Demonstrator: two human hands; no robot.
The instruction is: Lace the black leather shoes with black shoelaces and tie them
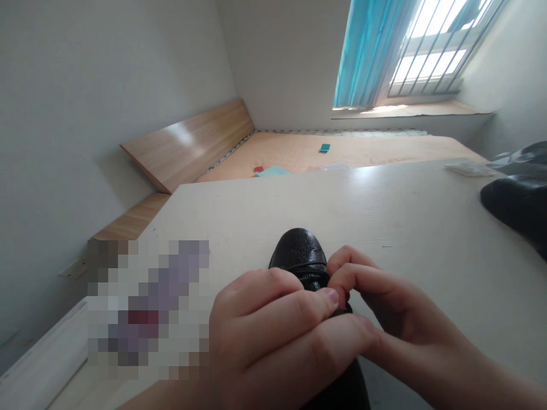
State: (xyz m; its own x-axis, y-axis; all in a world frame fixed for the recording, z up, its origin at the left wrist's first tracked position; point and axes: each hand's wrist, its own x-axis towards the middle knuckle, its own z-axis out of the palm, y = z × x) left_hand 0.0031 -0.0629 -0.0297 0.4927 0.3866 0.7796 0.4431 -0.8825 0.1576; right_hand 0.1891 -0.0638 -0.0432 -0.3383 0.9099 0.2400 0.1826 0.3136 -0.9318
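At the near middle of the white table, a black shoe points its rounded, shiny toe away from the camera. Thin black cords cross it just behind the toe; its rear part shows below the hands.

Left hand: fingers bent and close together, laid over the shoe from the left. Fingertips at the shoe's middle, beside those of the other hand. Whether a cord is pinched: cannot tell, contact hidden.

Right hand: fingers curled inward at the shoe's right side, upper ones at the cords, thumb reaching toward the left thumb. Gap between thumb and forefinger visible nearer the palm; closure at the tips cannot be told.

Obstruction: both hands, mainly the left, cover the middle of the shoe. Shoe lies under the left fingers and left of the right fingers, toe beyond both.

Surroundings: pixelated patch at left, contents unreadable. Black rounded object at the right edge, well apart from the hands; clear packet near it. Past the table, a pale orange surface bears a small teal item, a red item and a light green sheet. Wooden board slants at far left; blue curtain hangs beside a barred window.
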